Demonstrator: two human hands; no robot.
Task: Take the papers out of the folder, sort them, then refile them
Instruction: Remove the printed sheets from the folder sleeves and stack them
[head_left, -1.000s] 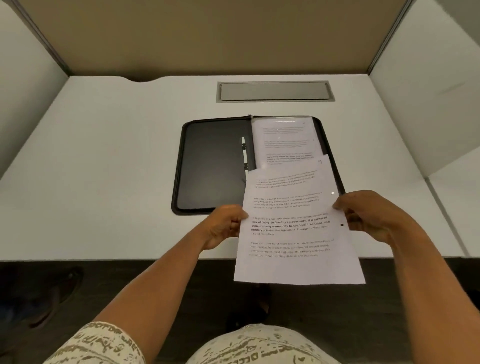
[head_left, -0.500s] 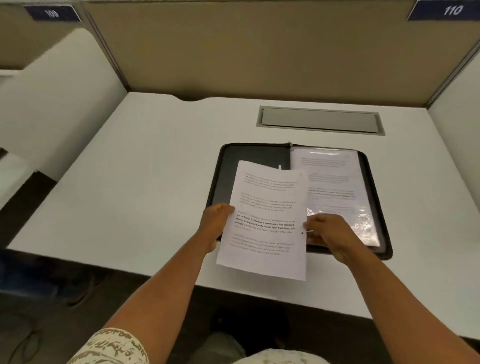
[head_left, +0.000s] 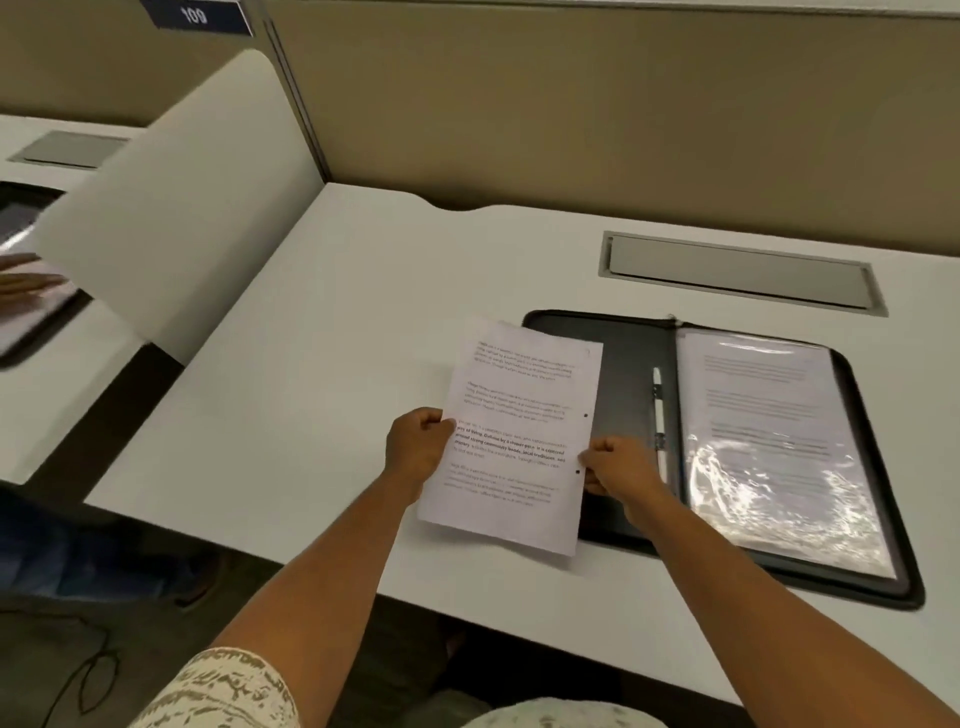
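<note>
between both hands, flat printed sheet (head_left: 514, 436)

A printed sheet (head_left: 511, 436) is held over the white desk (head_left: 311, 374), pinched at its left edge by the left hand (head_left: 418, 447) and at its right edge by the right hand (head_left: 621, 467). An open black zip folder (head_left: 623, 353) is shown beside it, with a pen (head_left: 658, 415) at the spine and sleeved papers (head_left: 769, 441) in the right half.

White desk (head_left: 311, 364), tan partition (head_left: 623, 114), dark floor (head_left: 62, 649)
</note>
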